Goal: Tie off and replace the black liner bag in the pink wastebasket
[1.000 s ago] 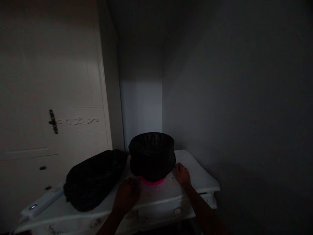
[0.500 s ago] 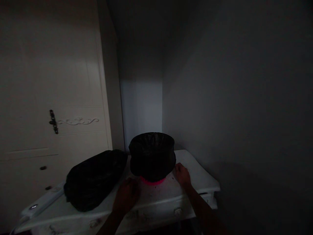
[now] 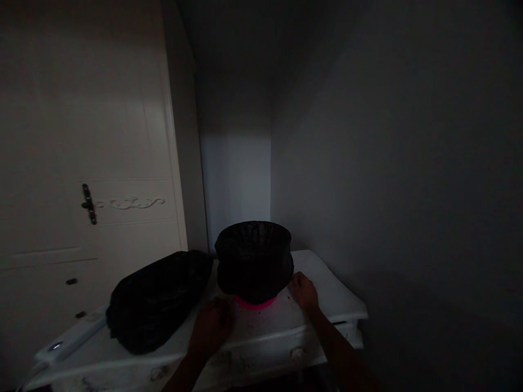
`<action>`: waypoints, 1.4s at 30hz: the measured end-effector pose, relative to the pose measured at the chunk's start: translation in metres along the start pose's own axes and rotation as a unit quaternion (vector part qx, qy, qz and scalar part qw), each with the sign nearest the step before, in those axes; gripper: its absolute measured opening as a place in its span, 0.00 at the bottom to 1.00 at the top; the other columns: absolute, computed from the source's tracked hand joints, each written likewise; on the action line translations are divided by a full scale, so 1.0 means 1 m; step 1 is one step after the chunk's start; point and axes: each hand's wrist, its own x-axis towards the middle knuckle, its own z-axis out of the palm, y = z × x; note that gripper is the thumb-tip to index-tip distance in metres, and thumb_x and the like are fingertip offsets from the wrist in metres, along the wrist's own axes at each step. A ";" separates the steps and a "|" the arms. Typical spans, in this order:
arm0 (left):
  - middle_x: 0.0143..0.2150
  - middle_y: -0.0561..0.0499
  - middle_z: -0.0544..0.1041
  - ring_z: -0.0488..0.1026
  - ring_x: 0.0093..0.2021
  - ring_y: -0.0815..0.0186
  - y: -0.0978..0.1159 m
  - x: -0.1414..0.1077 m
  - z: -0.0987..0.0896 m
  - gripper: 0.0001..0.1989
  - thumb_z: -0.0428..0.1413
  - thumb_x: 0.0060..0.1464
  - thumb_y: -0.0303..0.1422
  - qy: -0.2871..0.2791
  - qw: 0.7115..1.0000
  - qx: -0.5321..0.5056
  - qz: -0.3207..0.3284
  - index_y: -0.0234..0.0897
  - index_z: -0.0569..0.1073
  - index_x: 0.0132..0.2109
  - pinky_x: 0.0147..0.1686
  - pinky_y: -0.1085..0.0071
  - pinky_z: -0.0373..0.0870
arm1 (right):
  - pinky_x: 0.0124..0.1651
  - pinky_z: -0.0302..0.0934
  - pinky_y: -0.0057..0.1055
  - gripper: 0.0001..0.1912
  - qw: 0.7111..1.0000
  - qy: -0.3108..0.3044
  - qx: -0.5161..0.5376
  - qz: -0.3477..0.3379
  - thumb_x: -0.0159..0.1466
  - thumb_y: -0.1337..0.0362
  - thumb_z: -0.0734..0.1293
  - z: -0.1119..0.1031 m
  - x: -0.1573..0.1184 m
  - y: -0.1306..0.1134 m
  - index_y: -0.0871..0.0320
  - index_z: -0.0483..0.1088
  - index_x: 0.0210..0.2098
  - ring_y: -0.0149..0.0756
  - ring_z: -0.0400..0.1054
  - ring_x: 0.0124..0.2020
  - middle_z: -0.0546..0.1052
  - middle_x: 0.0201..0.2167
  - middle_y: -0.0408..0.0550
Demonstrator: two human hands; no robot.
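A pink bin, only its base showing, stands upright on a white dresser top. A black bag lines it and hangs over its rim. Left of it lies another black plastic bag, bulky and crumpled. My left hand rests on the dresser near the front edge, between the two, its fingers curled; whether it holds anything is too dark to tell. My right hand is beside the bin's right side, fingers curled in, with nothing visible in them.
A white wardrobe with a dark handle rises at the left. A grey wall runs along the right side. A pale long object lies at the dresser's left end. Drawer knobs show on the dresser's front.
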 end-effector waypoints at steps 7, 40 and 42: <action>0.43 0.43 0.80 0.76 0.47 0.56 0.001 0.000 -0.003 0.14 0.48 0.63 0.33 0.004 1.000 0.003 0.007 0.39 0.79 0.44 0.50 0.61 0.68 | 0.38 0.56 0.27 0.18 1.000 -0.009 0.003 -0.003 0.74 0.56 0.53 0.001 0.002 0.002 0.53 0.72 0.42 0.38 0.76 0.45 0.83 0.41 0.50; 0.42 0.43 0.80 0.77 0.45 0.57 0.003 -0.001 -0.004 0.13 0.48 0.62 0.31 0.011 1.000 -0.018 0.008 0.38 0.79 0.41 0.49 0.61 0.68 | 0.37 0.55 0.27 0.16 1.000 0.000 -0.002 0.004 0.74 0.57 0.55 0.002 0.001 0.003 0.53 0.73 0.42 0.37 0.76 0.41 0.83 0.39 0.49; 0.43 0.42 0.80 0.77 0.45 0.57 0.004 -0.001 -0.004 0.13 0.48 0.62 0.32 0.007 1.000 -0.020 0.001 0.38 0.78 0.42 0.49 0.61 0.68 | 0.37 0.55 0.27 0.17 1.000 0.002 0.003 0.003 0.74 0.57 0.54 0.003 0.002 0.004 0.53 0.73 0.42 0.38 0.76 0.41 0.83 0.39 0.49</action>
